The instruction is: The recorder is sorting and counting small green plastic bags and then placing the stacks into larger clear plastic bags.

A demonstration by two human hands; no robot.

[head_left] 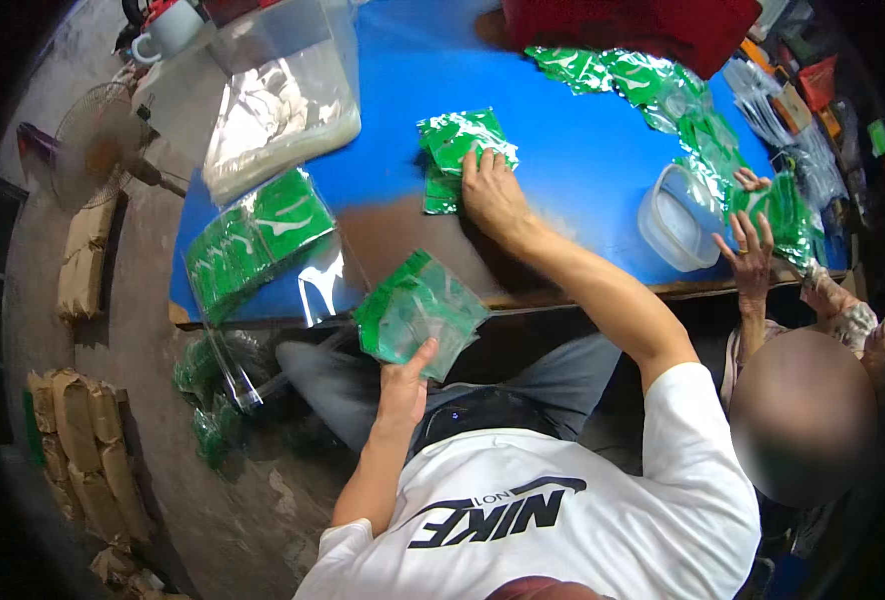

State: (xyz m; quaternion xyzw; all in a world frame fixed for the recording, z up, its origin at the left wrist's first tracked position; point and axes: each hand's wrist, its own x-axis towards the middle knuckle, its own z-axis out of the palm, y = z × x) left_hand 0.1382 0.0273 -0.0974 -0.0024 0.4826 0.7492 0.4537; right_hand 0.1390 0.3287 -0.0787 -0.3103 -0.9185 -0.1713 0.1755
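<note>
My left hand (pixel 405 388) is closed on a fanned bunch of green-and-clear plastic packets (pixel 425 312), held just off the table's near edge with the thumb on top. Farther forward, my right hand (pixel 496 195) reaches over the blue table (pixel 563 150). Its fingers stretch out and rest on the right side of a small pile of shiny green packets (pixel 458 140); the thumb is hidden. At the left, a larger stack of green packets (pixel 253 235) lies beside a clear plastic sheet that hangs over the edge.
A large clear bin (pixel 308 120) holding white pieces stands at the far left. At the right, a co-worker's hands (pixel 753 250) handle green packets (pixel 785 215) next to a clear tub (pixel 678 220). More packets (pixel 663 85) line the far right. A fan (pixel 98 150) stands left.
</note>
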